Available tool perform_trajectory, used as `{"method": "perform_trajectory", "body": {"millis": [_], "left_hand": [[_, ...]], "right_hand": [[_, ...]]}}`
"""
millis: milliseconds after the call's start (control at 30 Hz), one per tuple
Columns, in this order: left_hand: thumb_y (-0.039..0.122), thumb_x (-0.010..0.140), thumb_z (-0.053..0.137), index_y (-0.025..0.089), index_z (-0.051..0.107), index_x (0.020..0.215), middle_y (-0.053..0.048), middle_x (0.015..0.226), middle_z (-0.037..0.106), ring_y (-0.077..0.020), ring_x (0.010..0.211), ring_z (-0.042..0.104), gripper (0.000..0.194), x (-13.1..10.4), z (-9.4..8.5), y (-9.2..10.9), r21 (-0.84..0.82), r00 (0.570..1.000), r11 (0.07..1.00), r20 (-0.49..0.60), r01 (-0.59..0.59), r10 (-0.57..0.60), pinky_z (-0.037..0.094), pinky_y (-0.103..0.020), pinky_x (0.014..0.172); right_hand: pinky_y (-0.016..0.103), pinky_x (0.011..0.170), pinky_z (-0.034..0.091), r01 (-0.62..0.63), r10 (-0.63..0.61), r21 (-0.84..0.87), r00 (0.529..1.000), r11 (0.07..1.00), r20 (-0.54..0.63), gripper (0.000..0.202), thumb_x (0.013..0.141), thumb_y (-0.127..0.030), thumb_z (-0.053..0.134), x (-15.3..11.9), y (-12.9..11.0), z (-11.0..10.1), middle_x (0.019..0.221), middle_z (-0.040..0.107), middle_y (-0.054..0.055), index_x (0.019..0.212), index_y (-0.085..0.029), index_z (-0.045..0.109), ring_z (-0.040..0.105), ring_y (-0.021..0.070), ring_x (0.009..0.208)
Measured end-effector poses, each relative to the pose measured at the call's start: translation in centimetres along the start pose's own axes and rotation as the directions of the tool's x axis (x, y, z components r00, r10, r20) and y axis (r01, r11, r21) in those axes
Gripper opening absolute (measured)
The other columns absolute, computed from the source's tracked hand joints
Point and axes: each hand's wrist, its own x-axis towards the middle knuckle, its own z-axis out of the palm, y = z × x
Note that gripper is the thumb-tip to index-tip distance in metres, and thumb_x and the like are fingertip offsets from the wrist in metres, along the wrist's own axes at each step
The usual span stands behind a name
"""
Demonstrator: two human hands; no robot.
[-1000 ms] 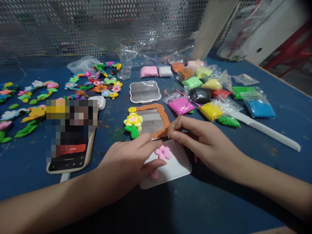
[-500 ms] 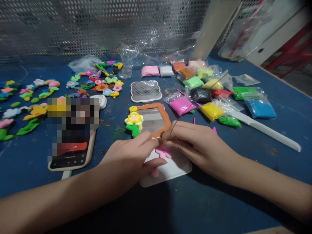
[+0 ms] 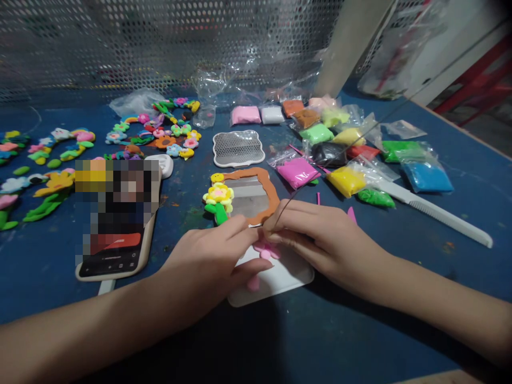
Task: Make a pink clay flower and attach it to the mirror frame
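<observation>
Pink clay petals (image 3: pixel 265 253) lie on a white board (image 3: pixel 286 278) in front of me, with a separate pink piece (image 3: pixel 253 282) nearer its left side. Over the board's left edge is my left hand (image 3: pixel 218 250), its thumb apart from the bent fingers, fingertips by the petals. My right hand (image 3: pixel 316 232) is closed in a pinch above the petals; what its fingertips hold is hidden. A thin dark line rises from those fingers. Just beyond my hands lies a mirror with a brown clay border (image 3: pixel 273 194), a yellow clay flower (image 3: pixel 218 195) and a green leaf.
A phone (image 3: pixel 120 256) on a cable lies left, with colourful clay decorations (image 3: pixel 60 183) beyond it. Bagged clay (image 3: pixel 298 172) in several colours and a white comb (image 3: pixel 448 220) are at the right. A white-framed plate (image 3: pixel 239 149) sits behind the mirror.
The whole view has shifted very slightly. The thin dark line now slants further out to the upper right. Both hands keep nearly the same place over the board.
</observation>
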Motion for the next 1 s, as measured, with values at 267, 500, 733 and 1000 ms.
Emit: {"method": "perform_trajectory", "body": {"millis": [267, 500, 733, 1000], "left_hand": [[0.046, 0.09, 0.044, 0.022, 0.058, 0.095, 0.0, 0.083, 0.056, -0.0172, 0.064, 0.058, 0.028, 0.02, -0.26, 0.16, 0.019, 1.0, 1.0, 0.025, 0.018, -0.019, 0.038, -0.027, 0.049], [0.04, 0.088, 0.05, 0.022, 0.058, 0.095, -0.001, 0.087, 0.059, -0.0182, 0.068, 0.06, 0.021, -0.01, -0.1, 0.2, 0.029, 1.0, 1.0, -0.008, -0.011, 0.011, 0.041, -0.027, 0.051], [0.038, 0.09, 0.049, 0.023, 0.056, 0.109, 0.0, 0.087, 0.059, -0.0151, 0.068, 0.059, 0.026, -0.17, -0.31, 0.12, 0.065, 0.998, 0.996, -0.008, -0.057, 0.058, 0.04, -0.025, 0.052], [0.047, 0.09, 0.043, 0.021, 0.059, 0.102, -0.001, 0.088, 0.061, -0.0173, 0.072, 0.061, 0.032, -0.06, -0.52, 0.34, 0.018, 1.0, 1.0, -0.007, 0.02, -0.02, 0.043, -0.026, 0.055]], "right_hand": [[0.023, 0.07, 0.045, -0.021, 0.021, 0.038, 1.0, 0.999, 0.008, 0.014, 0.091, -0.013, 0.046, -0.14, -0.09, 0.13, 0.086, 0.062, 0.005, 0.087, -0.016, 0.06, 0.058, 0.013, 0.079], [0.023, 0.07, 0.045, -0.011, 0.011, 0.071, 1.0, 0.997, -0.001, 0.014, 0.09, -0.013, 0.048, -0.17, -0.4, 0.11, 0.086, 0.058, 0.005, 0.083, -0.016, 0.059, 0.056, 0.0134, 0.08], [0.021, 0.064, 0.043, -0.148, 0.184, 0.197, 0.967, 0.969, -0.178, 0.014, 0.091, -0.016, 0.048, -0.17, -0.7, -0.2, 0.077, 0.058, 0.0, 0.079, -0.016, 0.056, 0.054, 0.011, 0.071], [0.022, 0.066, 0.046, -0.08, 0.096, 0.14, 0.99, 0.987, -0.107, 0.012, 0.089, -0.015, 0.051, -0.56, -0.23, -0.21, 0.082, 0.066, 0.003, 0.085, -0.017, 0.062, 0.06, 0.0126, 0.074]]}}
